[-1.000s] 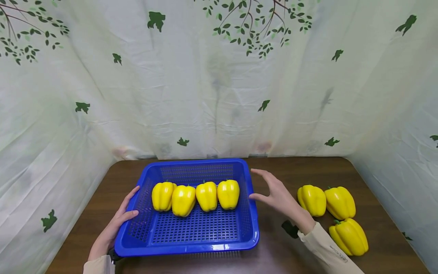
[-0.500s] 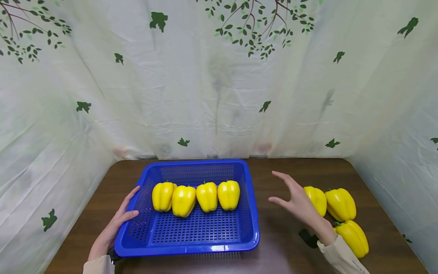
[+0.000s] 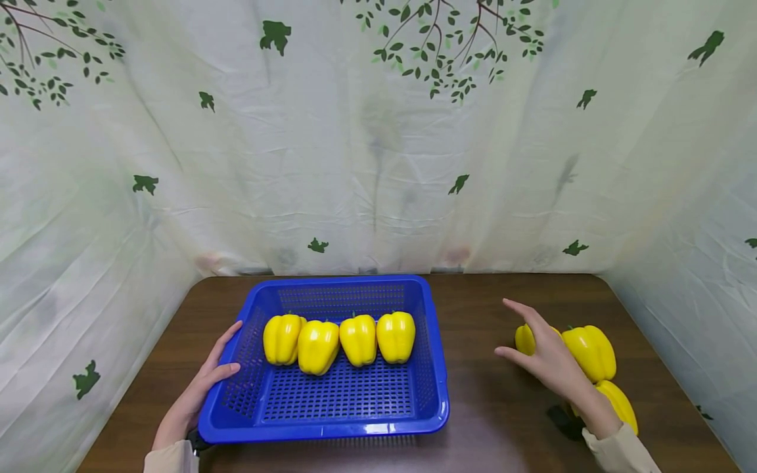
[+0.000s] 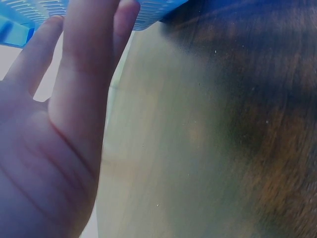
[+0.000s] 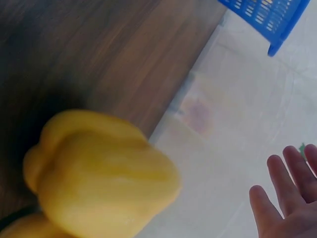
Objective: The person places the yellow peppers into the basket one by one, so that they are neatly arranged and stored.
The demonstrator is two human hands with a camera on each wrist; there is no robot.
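A blue plastic basket (image 3: pixel 355 430) holds a row of several yellow bell peppers (image 3: pixel 319 347). My left hand (image 3: pixel 198 387) grips its left side, thumb over the rim and fingers along the outer wall; the left wrist view shows those fingers against the slotted wall (image 4: pixel 153 12). My right hand (image 3: pixel 552 364) is over the right part of the table, fingers spread and holding nothing. It partly covers a yellow bell pepper (image 3: pixel 524 339). Close by are another bell pepper (image 3: pixel 591 351) and a front one (image 3: pixel 618 404), half hidden by the wrist. In the right wrist view a bell pepper (image 5: pixel 104 173) looms large.
The brown wooden table (image 3: pixel 473 407) carries everything. Behind it and at both sides hangs a pale curtain (image 3: pixel 378 164) with leaf prints, reaching down to the table's back edge.
My right hand has moved right, away from the basket's right rim to over the loose bell peppers, fingers still spread. The left hand and the basket have stayed in place.
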